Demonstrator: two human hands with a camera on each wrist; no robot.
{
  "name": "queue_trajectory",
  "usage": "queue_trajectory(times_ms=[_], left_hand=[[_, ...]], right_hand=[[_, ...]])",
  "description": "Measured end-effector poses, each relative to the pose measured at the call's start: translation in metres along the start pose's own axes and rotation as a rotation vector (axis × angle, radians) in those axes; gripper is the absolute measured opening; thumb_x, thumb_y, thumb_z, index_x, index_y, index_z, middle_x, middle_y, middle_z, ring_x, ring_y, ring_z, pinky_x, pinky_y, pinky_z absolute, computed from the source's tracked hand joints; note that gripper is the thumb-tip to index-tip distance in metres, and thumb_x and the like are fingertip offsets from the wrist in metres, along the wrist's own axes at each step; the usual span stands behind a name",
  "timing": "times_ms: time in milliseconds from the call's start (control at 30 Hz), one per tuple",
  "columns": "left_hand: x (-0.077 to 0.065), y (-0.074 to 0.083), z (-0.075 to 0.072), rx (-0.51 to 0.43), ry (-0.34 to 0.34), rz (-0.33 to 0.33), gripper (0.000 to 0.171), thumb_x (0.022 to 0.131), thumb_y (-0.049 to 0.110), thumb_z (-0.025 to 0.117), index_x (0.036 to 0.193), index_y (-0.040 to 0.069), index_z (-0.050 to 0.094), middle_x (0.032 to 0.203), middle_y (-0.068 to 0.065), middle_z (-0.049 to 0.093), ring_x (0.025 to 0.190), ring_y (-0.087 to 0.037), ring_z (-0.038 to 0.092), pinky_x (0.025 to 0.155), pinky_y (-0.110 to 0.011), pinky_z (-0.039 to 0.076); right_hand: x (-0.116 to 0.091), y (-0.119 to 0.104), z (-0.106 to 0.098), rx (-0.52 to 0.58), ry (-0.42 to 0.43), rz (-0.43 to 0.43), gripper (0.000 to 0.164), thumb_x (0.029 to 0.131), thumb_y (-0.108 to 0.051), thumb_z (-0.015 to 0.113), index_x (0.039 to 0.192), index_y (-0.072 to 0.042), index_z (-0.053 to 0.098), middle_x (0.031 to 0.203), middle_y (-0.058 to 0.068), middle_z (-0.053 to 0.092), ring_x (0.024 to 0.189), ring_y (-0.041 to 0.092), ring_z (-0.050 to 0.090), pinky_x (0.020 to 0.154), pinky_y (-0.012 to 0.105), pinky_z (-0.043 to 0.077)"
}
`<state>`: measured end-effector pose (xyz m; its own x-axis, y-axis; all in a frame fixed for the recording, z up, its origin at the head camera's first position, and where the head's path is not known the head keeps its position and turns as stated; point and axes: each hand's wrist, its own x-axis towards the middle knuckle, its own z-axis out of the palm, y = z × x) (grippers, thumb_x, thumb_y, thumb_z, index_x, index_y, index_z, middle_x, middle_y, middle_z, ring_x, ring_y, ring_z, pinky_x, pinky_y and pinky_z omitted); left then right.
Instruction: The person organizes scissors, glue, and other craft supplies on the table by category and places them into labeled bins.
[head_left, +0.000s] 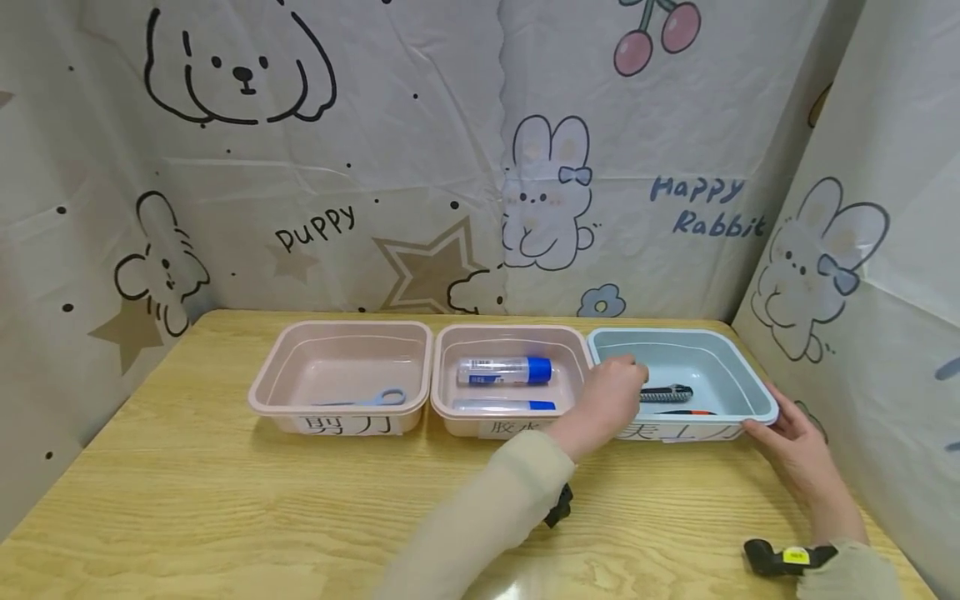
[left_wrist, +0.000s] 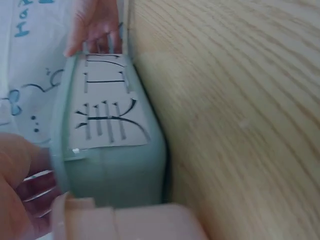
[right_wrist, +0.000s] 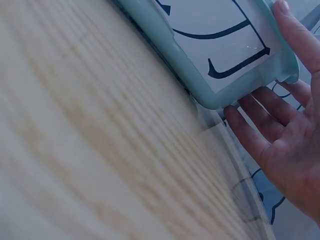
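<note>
My left hand (head_left: 611, 396) is over the left front corner of the light blue bin (head_left: 712, 417), its fingers bent down past the rim. Its fingertips are hidden, so I cannot tell whether they pinch the rim or something inside. At the bin's right end my right hand (head_left: 795, 442) grips the corner, thumb on the front rim and fingers along the end wall, as the right wrist view shows. A black utility knife (head_left: 667, 393) lies in this bin, partly behind the left hand. Near the front wall shows a black-and-orange tool (head_left: 686, 412). A white label (left_wrist: 107, 105) covers the bin's front.
The middle pink bin (head_left: 444, 400) holds two clear, blue-capped glue bottles (head_left: 502, 371). In the left pink bin (head_left: 262, 392) lie blue-handled scissors (head_left: 386, 398). All three bins stand in a row on the wooden table (head_left: 262, 508), before a printed cloth (head_left: 420, 167).
</note>
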<state>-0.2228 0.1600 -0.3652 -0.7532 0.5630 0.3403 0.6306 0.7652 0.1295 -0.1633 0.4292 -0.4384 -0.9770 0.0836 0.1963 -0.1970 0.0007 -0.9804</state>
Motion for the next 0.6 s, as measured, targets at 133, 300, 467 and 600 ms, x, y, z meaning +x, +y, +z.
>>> queue_trajectory(times_ms=[133, 300, 467, 600], left_hand=[[-0.008, -0.004, -0.012, 0.024, -0.003, 0.071, 0.019, 0.088, 0.014, 0.056, 0.098, 0.023, 0.069, 0.09, 0.009, 0.062, 0.08, -0.005, 0.06, 0.06, -0.014, 0.047], [-0.022, -0.015, -0.027, 0.01, -0.016, 0.104, 0.015, 0.088, 0.021, 0.059, 0.099, 0.022, 0.067, 0.093, 0.009, 0.063, 0.081, -0.004, 0.06, 0.057, -0.013, 0.045], [-0.039, -0.037, -0.037, -0.028, 0.046, 0.106, 0.015, 0.085, 0.026, 0.061, 0.096, 0.02, 0.069, 0.091, 0.009, 0.064, 0.078, -0.005, 0.06, 0.059, -0.016, 0.046], [-0.053, -0.063, -0.039, -0.101, 0.06, 0.072, 0.016, 0.085, 0.026, 0.06, 0.095, 0.018, 0.069, 0.091, 0.007, 0.065, 0.081, -0.008, 0.06, 0.067, -0.018, 0.048]], right_hand=[[-0.002, -0.004, -0.003, -0.117, -0.003, 0.017, 0.071, 0.087, 0.0, 0.056, 0.146, -0.017, 0.019, 0.136, -0.015, 0.037, 0.104, -0.012, 0.046, 0.08, 0.005, 0.042], [0.0, -0.011, -0.015, -0.525, 0.002, 0.038, 0.073, 0.09, -0.015, 0.056, 0.147, -0.021, 0.011, 0.148, -0.01, 0.02, 0.117, -0.011, 0.03, 0.088, 0.001, 0.029], [0.014, 0.006, -0.034, -0.727, 0.05, 0.06, 0.07, 0.088, -0.031, 0.059, 0.145, -0.031, 0.019, 0.149, -0.008, 0.017, 0.124, 0.007, 0.033, 0.091, 0.011, 0.037], [0.016, -0.004, -0.023, -0.793, 0.112, -0.001, 0.064, 0.087, -0.036, 0.059, 0.143, -0.027, 0.029, 0.15, 0.001, 0.018, 0.134, 0.026, 0.022, 0.109, 0.039, 0.024]])
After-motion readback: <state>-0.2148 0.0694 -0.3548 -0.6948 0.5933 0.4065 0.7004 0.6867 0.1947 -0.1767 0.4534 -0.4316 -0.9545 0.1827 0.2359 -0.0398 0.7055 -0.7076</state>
